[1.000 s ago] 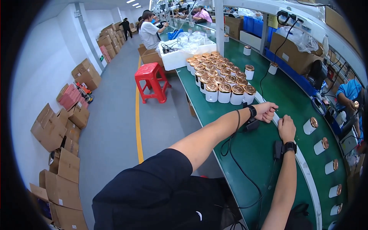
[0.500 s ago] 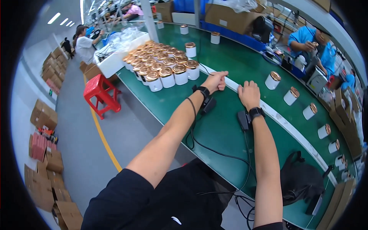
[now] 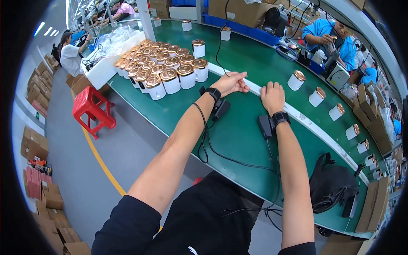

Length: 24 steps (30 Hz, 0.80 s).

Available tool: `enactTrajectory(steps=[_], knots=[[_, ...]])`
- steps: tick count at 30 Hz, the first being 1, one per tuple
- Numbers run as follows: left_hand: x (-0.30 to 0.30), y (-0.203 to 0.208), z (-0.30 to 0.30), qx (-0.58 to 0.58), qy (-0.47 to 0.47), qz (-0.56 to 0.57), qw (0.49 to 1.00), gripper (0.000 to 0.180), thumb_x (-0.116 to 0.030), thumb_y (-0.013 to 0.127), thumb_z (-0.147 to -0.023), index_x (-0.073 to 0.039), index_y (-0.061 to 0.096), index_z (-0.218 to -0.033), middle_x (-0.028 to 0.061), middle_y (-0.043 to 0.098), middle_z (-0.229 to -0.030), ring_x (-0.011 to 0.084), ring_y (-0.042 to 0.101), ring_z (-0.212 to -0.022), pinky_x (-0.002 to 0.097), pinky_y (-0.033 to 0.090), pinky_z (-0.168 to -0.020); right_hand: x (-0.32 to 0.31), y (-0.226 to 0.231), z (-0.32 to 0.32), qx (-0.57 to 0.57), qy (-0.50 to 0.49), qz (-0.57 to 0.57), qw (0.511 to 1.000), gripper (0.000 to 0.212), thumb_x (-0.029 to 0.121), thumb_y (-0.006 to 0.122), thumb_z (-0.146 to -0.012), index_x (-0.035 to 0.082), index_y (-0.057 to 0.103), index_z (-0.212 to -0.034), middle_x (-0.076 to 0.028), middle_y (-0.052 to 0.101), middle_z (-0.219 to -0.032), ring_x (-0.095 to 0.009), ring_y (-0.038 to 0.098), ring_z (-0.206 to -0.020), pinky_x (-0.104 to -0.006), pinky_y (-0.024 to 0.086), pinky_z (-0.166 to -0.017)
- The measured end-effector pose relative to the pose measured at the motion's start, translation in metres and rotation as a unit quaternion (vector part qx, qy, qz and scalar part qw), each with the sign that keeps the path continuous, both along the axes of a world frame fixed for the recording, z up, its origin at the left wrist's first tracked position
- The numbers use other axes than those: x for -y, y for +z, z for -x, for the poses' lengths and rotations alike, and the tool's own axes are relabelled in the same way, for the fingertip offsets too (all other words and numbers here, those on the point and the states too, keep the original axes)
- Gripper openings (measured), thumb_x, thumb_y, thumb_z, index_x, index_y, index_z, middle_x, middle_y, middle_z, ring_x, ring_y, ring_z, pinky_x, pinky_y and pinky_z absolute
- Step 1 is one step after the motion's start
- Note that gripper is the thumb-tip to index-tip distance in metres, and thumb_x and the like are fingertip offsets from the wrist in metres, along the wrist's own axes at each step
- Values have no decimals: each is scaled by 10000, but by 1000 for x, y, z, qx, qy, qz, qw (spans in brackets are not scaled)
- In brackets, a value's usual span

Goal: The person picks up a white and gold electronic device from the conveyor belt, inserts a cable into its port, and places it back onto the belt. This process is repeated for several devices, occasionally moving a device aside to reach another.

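Note:
My left hand (image 3: 231,83) is at the white rail (image 3: 304,120) that runs along the green table. Its palm is turned partly up, its fingers are loosely apart, and it holds nothing. To its right, my right hand (image 3: 273,97) lies palm down with its fingers stretched over the same rail, also without an object. Black straps with small dark boxes sit on both wrists, with cables trailing from them. Left of my left hand stands a tight group of white canisters with shiny copper lids (image 3: 171,80). Beyond the rail, a spaced row of similar canisters (image 3: 296,80) curves to the right.
A black bag (image 3: 333,182) lies on the table at the right. A white foam box (image 3: 100,70) with plastic bags stands behind the group. A red stool (image 3: 91,110) is on the floor at the left. A worker in blue (image 3: 346,46) sits across the table.
My left hand has unfolded from a closer curl, its fingers now more spread. My right hand stays on the rail. The view has shifted, and the spaced canisters appear further left.

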<state>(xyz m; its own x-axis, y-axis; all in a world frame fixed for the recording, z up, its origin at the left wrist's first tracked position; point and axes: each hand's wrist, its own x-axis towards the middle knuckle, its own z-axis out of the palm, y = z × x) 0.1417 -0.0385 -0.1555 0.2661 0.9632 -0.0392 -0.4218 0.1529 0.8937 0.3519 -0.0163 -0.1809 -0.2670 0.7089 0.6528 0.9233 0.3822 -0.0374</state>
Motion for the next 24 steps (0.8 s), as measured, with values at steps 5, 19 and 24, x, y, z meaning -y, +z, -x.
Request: enactTrajectory(steps=[5,19,24], knots=[[0,-8,2,7,-22,-41,999,264,-222,584,-967,3,512,-851,106,578,-743,293,681,-814,412,579,-793,3,0,-3,45,-1,4,999,245,272,546,-885,38,617,-875,-156,603,-888,-335,584,-846,-462,473,-740],[25,-8,25,-98,-75,-80,989,298,-236,559,-979,54,616,-1011,146,649,-930,211,661,-895,298,552,-895,23,12,-30,132,-162,201,957,609,559,330,-952,86,522,-1285,-201,483,-1346,-442,451,-1223,-528,359,-1016],[41,-9,44,-132,-65,-81,986,311,-261,579,-969,38,641,-1028,116,655,-943,172,651,-874,268,551,-889,-1,-12,-85,136,-180,261,938,717,616,250,-942,124,358,-1453,-178,330,-1500,-428,306,-1363,-532,227,-1111]])
